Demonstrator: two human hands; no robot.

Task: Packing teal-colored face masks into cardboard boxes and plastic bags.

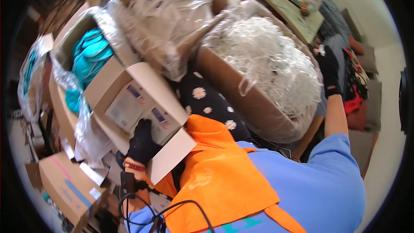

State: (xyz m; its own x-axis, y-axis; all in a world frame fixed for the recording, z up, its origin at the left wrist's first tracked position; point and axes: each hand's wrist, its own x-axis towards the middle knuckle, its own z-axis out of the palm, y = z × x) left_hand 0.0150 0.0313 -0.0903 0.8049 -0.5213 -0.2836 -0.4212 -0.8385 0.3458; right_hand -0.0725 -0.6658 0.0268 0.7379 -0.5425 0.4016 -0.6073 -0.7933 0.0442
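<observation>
My left hand [144,143], in a black glove, reaches into an open white carton [174,149]. Its fingers point inward and rest against flat clear packets [160,123] with blue-and-white labels; no packet is lifted. Out to the right, my right hand [330,70], also gloved in black, is raised beside a large box [246,99] heaped with thin white elastic loops [276,56]. Its fingers are drawn together, with a small white bit at the tips that is too small to name. The white carton rests by my lap, against the orange apron [220,168].
Behind the carton stands a plastic-lined box [185,56] of clear packets. Left of it, another lined box [58,73] holds turquoise fabric items [90,54]. A closed brown carton [64,185] sits at lower left. A pale table [280,4] with tools lies at the far right.
</observation>
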